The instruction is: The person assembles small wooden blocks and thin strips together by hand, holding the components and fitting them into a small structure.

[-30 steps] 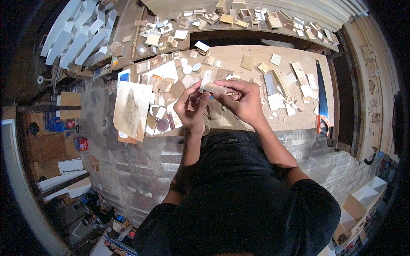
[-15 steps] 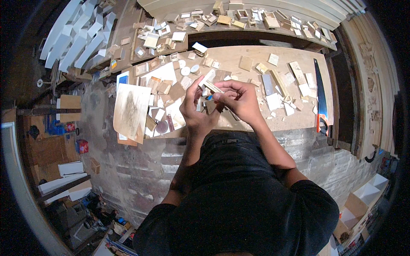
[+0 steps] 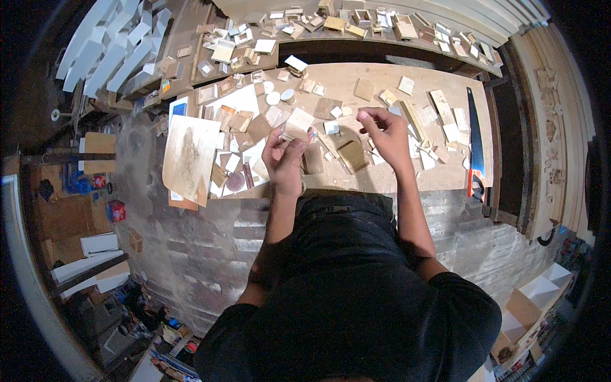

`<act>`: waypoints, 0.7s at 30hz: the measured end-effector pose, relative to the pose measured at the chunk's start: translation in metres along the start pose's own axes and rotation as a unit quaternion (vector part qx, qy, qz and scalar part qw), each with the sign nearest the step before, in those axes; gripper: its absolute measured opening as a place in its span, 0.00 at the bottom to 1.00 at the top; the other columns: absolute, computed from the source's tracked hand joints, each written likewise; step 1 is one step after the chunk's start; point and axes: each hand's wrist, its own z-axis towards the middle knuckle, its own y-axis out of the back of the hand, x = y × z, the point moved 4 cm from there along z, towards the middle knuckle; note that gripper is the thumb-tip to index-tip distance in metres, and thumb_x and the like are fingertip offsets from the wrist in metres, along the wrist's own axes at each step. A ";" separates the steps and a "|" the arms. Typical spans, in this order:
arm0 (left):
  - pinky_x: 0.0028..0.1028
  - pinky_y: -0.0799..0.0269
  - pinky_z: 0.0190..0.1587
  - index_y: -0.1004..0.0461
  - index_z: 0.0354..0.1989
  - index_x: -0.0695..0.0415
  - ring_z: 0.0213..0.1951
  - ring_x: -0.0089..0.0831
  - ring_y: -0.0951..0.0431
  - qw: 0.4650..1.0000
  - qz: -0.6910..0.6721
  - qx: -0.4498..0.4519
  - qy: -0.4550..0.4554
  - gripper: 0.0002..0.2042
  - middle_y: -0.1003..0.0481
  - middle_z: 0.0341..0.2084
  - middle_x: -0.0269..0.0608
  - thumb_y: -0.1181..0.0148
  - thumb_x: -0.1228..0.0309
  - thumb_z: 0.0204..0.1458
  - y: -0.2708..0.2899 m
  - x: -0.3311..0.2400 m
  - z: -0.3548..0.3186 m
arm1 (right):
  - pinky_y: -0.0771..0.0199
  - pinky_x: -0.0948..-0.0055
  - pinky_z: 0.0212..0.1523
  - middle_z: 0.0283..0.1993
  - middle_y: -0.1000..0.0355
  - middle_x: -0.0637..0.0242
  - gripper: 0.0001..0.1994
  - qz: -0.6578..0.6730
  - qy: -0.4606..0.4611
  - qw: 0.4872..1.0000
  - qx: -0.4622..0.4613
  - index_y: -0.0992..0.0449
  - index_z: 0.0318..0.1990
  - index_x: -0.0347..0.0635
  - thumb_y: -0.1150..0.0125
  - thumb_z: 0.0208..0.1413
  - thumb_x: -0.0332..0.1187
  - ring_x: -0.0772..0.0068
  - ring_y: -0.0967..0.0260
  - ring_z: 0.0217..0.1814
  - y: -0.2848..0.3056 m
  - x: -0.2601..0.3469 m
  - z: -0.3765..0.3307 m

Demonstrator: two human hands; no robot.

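Observation:
My left hand (image 3: 284, 162) is closed around a small pale wooden block-like piece (image 3: 297, 123), held above the workbench (image 3: 445, 172) with its light top face turned up. A bit of blue and red shows by its fingertips, too small to name. To the right, my right hand (image 3: 389, 137) is raised, apart from the piece. Its thumb and forefinger are pressed together; whether anything is between them I cannot make out. Between the hands on the bench lies a brown wooden piece (image 3: 352, 156), with a small white block (image 3: 331, 127) beyond it.
A handsaw (image 3: 476, 143) with an orange and black handle lies along the bench's right side. At the left edge rests a large thin wooden sheet (image 3: 191, 156). White discs (image 3: 273, 98) and many offcuts cover the bench. Behind, a shelf (image 3: 305, 48) carries small wooden boxes.
My hands have moved apart: the right has left the wooden piece and shifted right. The left has turned the piece so that its broad face shows. The brown piece between them has come into view.

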 end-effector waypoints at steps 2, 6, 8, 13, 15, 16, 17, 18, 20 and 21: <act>0.41 0.32 0.62 0.34 0.55 0.69 0.52 0.43 0.24 0.990 -0.127 0.033 0.054 0.20 0.24 0.47 0.53 0.42 0.78 0.53 0.005 0.001 -0.001 | 0.24 0.73 0.36 0.31 0.21 0.56 0.17 -0.042 -0.057 0.997 -0.014 0.18 0.43 0.37 0.37 0.56 0.42 0.72 0.23 0.32 0.015 -0.021 0.003; 0.47 0.35 0.64 0.33 0.53 0.71 0.56 0.52 0.27 0.976 -0.196 0.024 0.092 0.18 0.27 0.51 0.57 0.45 0.75 0.55 0.013 0.001 -0.006 | 0.22 0.64 0.39 0.34 0.20 0.51 0.22 -0.190 -0.141 0.968 -0.087 0.19 0.45 0.40 0.34 0.51 0.49 0.57 0.20 0.37 0.060 -0.114 0.023; 0.47 0.36 0.66 0.34 0.54 0.72 0.57 0.51 0.28 0.974 -0.195 0.014 0.117 0.19 0.27 0.52 0.57 0.48 0.77 0.54 0.012 -0.001 -0.010 | 0.22 0.64 0.39 0.33 0.20 0.52 0.19 -0.306 -0.151 0.937 -0.080 0.18 0.44 0.43 0.33 0.50 0.46 0.58 0.20 0.35 0.076 -0.161 0.023; 0.46 0.36 0.65 0.38 0.59 0.70 0.56 0.47 0.28 0.969 -0.175 -0.031 0.170 0.23 0.28 0.53 0.55 0.51 0.78 0.53 0.019 0.009 -0.022 | 0.22 0.60 0.40 0.33 0.21 0.54 0.15 -0.383 -0.136 0.914 -0.010 0.16 0.41 0.48 0.32 0.47 0.43 0.54 0.21 0.36 0.062 -0.252 0.022; 0.44 0.33 0.62 0.40 0.60 0.68 0.55 0.45 0.28 0.970 -0.156 -0.056 0.179 0.25 0.30 0.54 0.54 0.47 0.76 0.52 0.030 0.018 -0.029 | 0.23 0.58 0.42 0.36 0.21 0.51 0.13 -0.330 -0.124 0.936 -0.016 0.17 0.40 0.49 0.34 0.45 0.38 0.52 0.22 0.39 0.044 -0.259 0.026; 0.43 0.32 0.60 0.41 0.61 0.67 0.55 0.44 0.28 0.969 -0.147 -0.069 0.185 0.27 0.30 0.55 0.54 0.46 0.75 0.51 0.035 0.022 -0.033 | 0.23 0.57 0.44 0.38 0.22 0.49 0.13 -0.302 -0.124 0.945 -0.028 0.17 0.40 0.50 0.36 0.44 0.35 0.50 0.23 0.42 0.037 -0.260 0.028; 0.42 0.32 0.59 0.42 0.62 0.66 0.55 0.43 0.28 0.972 -0.140 -0.052 0.183 0.29 0.31 0.55 0.54 0.44 0.74 0.51 0.036 0.022 -0.035 | 0.23 0.58 0.43 0.37 0.22 0.51 0.14 -0.317 -0.102 0.942 -0.033 0.18 0.41 0.49 0.35 0.44 0.36 0.51 0.23 0.40 0.032 -0.258 0.033; 0.41 0.32 0.58 0.43 0.63 0.65 0.55 0.42 0.28 0.974 -0.133 -0.036 0.181 0.31 0.32 0.56 0.54 0.42 0.73 0.50 0.036 0.023 -0.038 | 0.23 0.58 0.41 0.35 0.22 0.53 0.16 -0.332 -0.079 0.939 -0.038 0.18 0.43 0.48 0.34 0.44 0.36 0.52 0.23 0.39 0.027 -0.256 0.038; 0.39 0.32 0.57 0.45 0.64 0.64 0.55 0.41 0.28 0.981 -0.095 -0.029 0.166 0.34 0.32 0.57 0.54 0.39 0.72 0.49 0.039 0.027 -0.045 | 0.24 0.59 0.41 0.35 0.22 0.55 0.18 -0.335 -0.052 0.940 -0.039 0.19 0.45 0.46 0.33 0.44 0.35 0.53 0.23 0.39 0.016 -0.253 0.048; 0.38 0.33 0.57 0.45 0.65 0.64 0.55 0.41 0.28 0.985 -0.064 -0.037 0.154 0.35 0.33 0.57 0.54 0.37 0.71 0.48 0.040 0.031 -0.047 | 0.24 0.59 0.43 0.36 0.22 0.55 0.17 -0.324 -0.049 0.944 -0.037 0.19 0.45 0.46 0.34 0.44 0.34 0.53 0.23 0.40 0.010 -0.251 0.054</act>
